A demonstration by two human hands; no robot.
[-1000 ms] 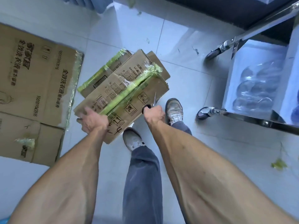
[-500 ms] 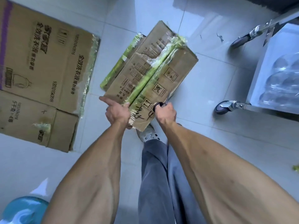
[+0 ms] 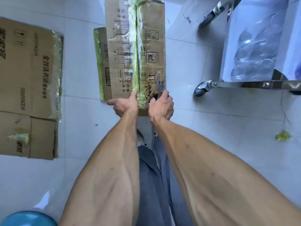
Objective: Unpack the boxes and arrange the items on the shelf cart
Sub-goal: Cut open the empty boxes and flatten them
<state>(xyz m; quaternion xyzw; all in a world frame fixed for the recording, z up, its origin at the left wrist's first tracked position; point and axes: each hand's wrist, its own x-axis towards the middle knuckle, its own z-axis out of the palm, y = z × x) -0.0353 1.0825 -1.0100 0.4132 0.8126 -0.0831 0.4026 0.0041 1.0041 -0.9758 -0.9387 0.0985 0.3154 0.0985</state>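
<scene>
Two hands work at the near end of a flattened cardboard box held out over the tiled floor in front of the person. The left hand holds the box's near edge just beside the green tape that runs along its middle, thumb up on the face and forefinger stretched out to the left; its other fingers are hidden underneath. The right hand is curled round the black handles of a pair of scissors, whose blades point up over the cardboard near the tape. This looks like the clearing-up part of unpacking: the box seems already emptied and folded, and the likely next move is either to cut the tape or to set the box down with the other one, which calls for keeping the blades away from the left thumb. One more flattened box lies on the floor to the left, well apart. One shelf cart stands at the right, two of its wheels visible, with clear plastic-wrapped goods on its bottom shelf; their number cannot be told.
</scene>
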